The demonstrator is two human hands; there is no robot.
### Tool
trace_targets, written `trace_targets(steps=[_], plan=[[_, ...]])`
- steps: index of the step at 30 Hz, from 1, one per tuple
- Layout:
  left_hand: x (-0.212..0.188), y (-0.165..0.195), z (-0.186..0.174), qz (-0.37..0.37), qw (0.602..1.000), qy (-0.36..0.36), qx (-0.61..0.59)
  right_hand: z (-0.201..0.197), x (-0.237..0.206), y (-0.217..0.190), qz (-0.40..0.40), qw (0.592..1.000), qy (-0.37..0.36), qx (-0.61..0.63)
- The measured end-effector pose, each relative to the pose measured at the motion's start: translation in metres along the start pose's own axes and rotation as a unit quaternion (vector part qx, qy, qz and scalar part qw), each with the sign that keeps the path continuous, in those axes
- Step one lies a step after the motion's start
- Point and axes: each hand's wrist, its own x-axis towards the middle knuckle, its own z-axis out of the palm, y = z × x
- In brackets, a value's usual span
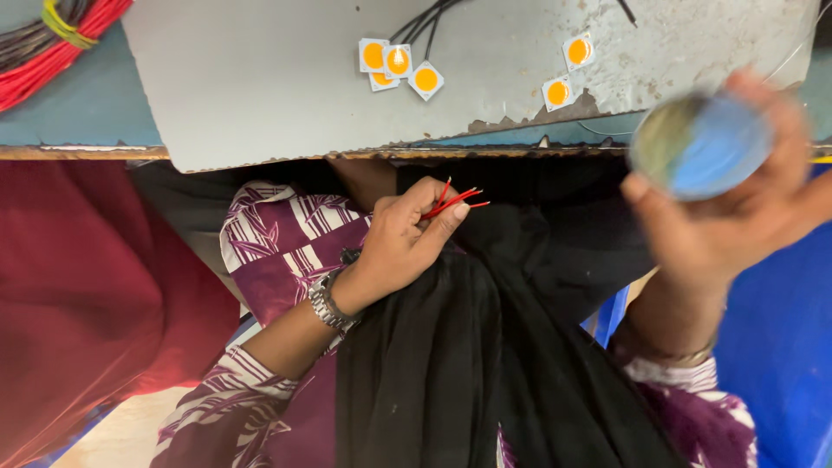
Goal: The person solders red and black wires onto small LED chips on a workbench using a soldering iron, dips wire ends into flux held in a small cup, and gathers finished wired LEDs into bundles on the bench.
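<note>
At frame centre the left hand (400, 247) pinches a few red wires (452, 202), the right hand (737, 217) at right curls spread fingers round one blurred disc (700, 146), five square yellow-centred chips (425, 80) above.

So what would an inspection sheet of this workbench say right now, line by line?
Surface: grey sheet on the bench, front edge chipped.
Job's things: thin red wires; round blue disc, blurred.
Clutter: five square chips with yellow centres on the sheet.
Hands: left hand pinches the red wires; right hand holds the disc.
Cables: red wire bundle top left; black leads by the chips.
Surroundings: red cloth at left.
</note>
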Motion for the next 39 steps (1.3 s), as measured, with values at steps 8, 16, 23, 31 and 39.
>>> trace_targets(steps=[8,16,23,31,39], plan=[[-0.008,0.012,-0.015,0.043,0.999,-0.016,0.001,0.019,0.018,-0.047,-0.010,0.979,-0.204,0.013],[-0.002,0.011,-0.027,0.063,0.989,-0.135,-0.002,0.047,-0.006,-0.022,-0.066,0.947,-0.311,-0.049],[0.003,0.005,-0.028,0.047,0.988,-0.149,-0.012,0.044,-0.016,-0.015,-0.016,0.954,-0.300,0.006],[0.005,-0.001,-0.026,0.011,0.989,-0.142,0.033,0.044,-0.019,-0.014,0.006,0.959,-0.278,0.054],[-0.001,0.008,-0.025,0.290,0.919,-0.016,0.267,0.044,-0.018,-0.020,0.047,0.959,-0.271,0.065]])
